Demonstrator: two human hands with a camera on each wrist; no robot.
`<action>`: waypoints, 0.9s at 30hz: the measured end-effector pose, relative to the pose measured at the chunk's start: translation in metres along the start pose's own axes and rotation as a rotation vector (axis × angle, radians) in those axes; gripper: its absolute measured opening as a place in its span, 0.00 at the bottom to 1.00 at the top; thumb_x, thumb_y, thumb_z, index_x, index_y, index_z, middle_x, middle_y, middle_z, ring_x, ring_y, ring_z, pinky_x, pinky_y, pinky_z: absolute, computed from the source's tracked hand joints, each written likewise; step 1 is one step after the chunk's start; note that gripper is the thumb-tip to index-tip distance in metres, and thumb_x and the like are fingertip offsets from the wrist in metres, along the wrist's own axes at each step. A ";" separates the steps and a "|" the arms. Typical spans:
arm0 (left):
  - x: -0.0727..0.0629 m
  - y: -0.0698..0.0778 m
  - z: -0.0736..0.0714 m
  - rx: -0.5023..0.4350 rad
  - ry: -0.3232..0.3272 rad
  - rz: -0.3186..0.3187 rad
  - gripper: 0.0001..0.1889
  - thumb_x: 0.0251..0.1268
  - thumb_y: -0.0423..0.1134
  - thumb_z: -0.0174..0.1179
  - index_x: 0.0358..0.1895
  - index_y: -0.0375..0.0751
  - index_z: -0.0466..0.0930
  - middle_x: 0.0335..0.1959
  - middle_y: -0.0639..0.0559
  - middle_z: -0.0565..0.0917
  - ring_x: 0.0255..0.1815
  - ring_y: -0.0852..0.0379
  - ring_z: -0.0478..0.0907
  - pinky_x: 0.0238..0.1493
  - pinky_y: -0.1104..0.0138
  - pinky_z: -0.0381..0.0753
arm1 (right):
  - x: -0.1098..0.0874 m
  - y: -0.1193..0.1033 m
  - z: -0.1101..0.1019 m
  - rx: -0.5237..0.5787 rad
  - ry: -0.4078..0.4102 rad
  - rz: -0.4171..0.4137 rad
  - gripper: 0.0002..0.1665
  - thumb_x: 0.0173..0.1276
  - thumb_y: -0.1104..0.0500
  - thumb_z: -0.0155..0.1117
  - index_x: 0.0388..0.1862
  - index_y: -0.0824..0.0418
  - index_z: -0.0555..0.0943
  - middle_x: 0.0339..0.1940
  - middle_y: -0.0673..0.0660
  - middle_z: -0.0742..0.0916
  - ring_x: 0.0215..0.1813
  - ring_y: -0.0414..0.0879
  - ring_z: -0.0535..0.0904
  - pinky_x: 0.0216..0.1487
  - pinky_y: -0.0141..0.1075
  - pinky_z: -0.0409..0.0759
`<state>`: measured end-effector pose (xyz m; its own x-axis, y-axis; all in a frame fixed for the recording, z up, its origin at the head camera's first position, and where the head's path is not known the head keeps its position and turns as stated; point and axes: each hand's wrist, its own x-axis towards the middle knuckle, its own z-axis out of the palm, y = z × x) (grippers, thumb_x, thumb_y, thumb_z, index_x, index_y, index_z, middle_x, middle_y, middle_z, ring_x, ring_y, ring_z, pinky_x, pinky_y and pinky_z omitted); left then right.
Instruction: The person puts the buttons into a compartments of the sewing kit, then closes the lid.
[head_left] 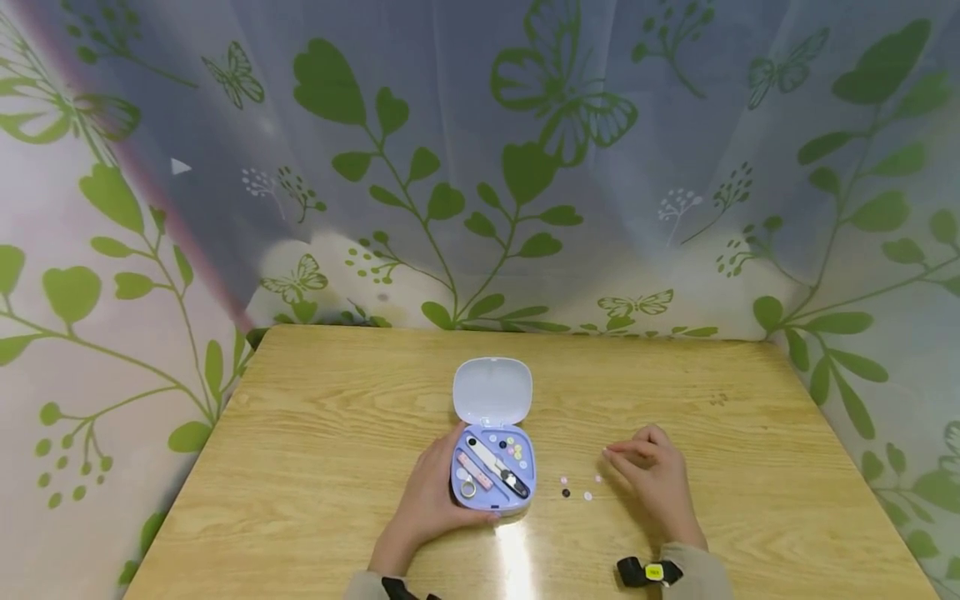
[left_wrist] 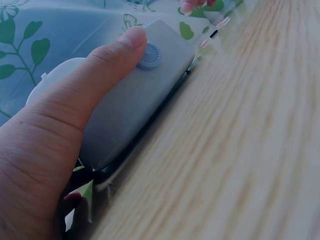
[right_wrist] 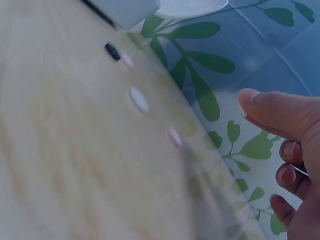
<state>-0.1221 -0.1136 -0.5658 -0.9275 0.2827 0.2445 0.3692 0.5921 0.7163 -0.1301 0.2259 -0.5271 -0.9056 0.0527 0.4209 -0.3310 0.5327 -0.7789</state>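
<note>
A blue sewing kit box (head_left: pixel 495 502) stands on the table with its pale lid (head_left: pixel 492 392) raised. My left hand (head_left: pixel 429 497) grips it from the left, and in the left wrist view the thumb presses by the round blue catch (left_wrist: pixel 149 56). Inside lie white thread snips (head_left: pixel 487 454), a pink tape measure (head_left: pixel 475 472), a gold ring-shaped piece (head_left: pixel 468 489) and several small buttons (head_left: pixel 512 451). To the right, my right hand (head_left: pixel 655 477) pinches a small pale button (right_wrist: pixel 243 113), mostly hidden, between thumb and index finger above the table.
Between the box and my right hand lie a black button (head_left: pixel 566 493), a white button (head_left: pixel 588 496) and two pink ones, the nearer to the hand being this pink button (head_left: pixel 598 479). The wooden table (head_left: pixel 322 417) ends at a leaf-patterned curtain (head_left: pixel 465 208) behind.
</note>
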 end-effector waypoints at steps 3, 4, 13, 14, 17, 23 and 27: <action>0.001 0.000 0.000 -0.008 -0.005 -0.007 0.73 0.25 0.72 0.77 0.81 0.55 0.46 0.72 0.52 0.67 0.72 0.50 0.63 0.73 0.48 0.56 | 0.004 -0.020 -0.002 0.020 0.004 -0.033 0.09 0.48 0.75 0.77 0.28 0.66 0.88 0.26 0.62 0.74 0.33 0.52 0.68 0.36 0.27 0.66; 0.001 0.000 -0.001 -0.012 -0.007 -0.010 0.73 0.25 0.71 0.78 0.81 0.55 0.46 0.72 0.52 0.67 0.72 0.50 0.63 0.73 0.48 0.56 | 0.005 -0.025 -0.002 0.020 0.006 -0.042 0.09 0.48 0.75 0.77 0.28 0.66 0.88 0.26 0.62 0.74 0.32 0.53 0.68 0.36 0.28 0.65; 0.000 0.001 -0.001 -0.002 0.010 0.010 0.72 0.25 0.71 0.78 0.80 0.52 0.48 0.71 0.51 0.69 0.71 0.49 0.65 0.72 0.47 0.59 | 0.013 -0.044 0.002 0.054 0.000 -0.041 0.08 0.50 0.74 0.77 0.28 0.66 0.88 0.26 0.63 0.74 0.32 0.53 0.67 0.36 0.30 0.63; 0.000 0.001 -0.001 -0.003 0.013 0.014 0.72 0.26 0.71 0.78 0.80 0.52 0.48 0.71 0.51 0.69 0.71 0.49 0.65 0.72 0.47 0.59 | 0.013 -0.045 0.003 0.056 -0.002 -0.044 0.08 0.50 0.74 0.77 0.29 0.66 0.89 0.26 0.64 0.75 0.32 0.53 0.67 0.36 0.30 0.63; 0.000 0.001 -0.001 -0.008 0.023 0.024 0.72 0.25 0.71 0.78 0.80 0.51 0.49 0.70 0.50 0.69 0.70 0.48 0.66 0.71 0.47 0.60 | 0.016 -0.049 0.005 0.062 -0.005 -0.064 0.08 0.50 0.75 0.77 0.29 0.67 0.88 0.26 0.64 0.74 0.31 0.54 0.67 0.35 0.32 0.64; 0.001 0.000 0.000 -0.003 0.013 0.008 0.72 0.25 0.72 0.77 0.80 0.53 0.48 0.71 0.51 0.69 0.70 0.49 0.65 0.72 0.48 0.60 | 0.023 -0.054 0.011 0.070 0.001 -0.143 0.09 0.48 0.77 0.77 0.27 0.68 0.88 0.25 0.63 0.75 0.31 0.51 0.68 0.35 0.36 0.66; 0.001 -0.001 0.000 -0.007 -0.003 -0.010 0.72 0.25 0.72 0.77 0.81 0.54 0.47 0.72 0.51 0.68 0.71 0.50 0.64 0.73 0.49 0.58 | 0.027 -0.057 0.016 0.083 0.001 -0.183 0.10 0.47 0.77 0.77 0.27 0.67 0.88 0.25 0.60 0.75 0.31 0.47 0.68 0.36 0.36 0.68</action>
<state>-0.1234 -0.1137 -0.5659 -0.9311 0.2791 0.2349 0.3593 0.5897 0.7233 -0.1400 0.1839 -0.4786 -0.8282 -0.0373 0.5592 -0.5105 0.4617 -0.7254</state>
